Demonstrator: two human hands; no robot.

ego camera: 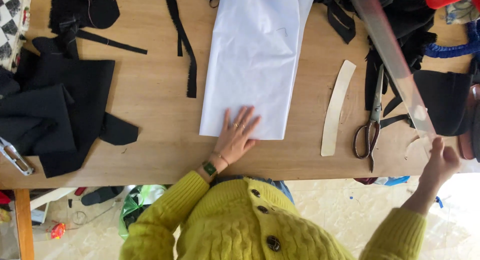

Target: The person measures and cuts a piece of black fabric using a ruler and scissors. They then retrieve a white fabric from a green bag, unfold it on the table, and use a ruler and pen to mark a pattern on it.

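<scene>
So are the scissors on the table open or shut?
Shut. The scissors lie flat on the wooden table with blades together in one line and the two dark handle loops side by side.

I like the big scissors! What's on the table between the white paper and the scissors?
In the head view, a curved cream pattern strip lies on bare wood between the white paper and the scissors.
</scene>
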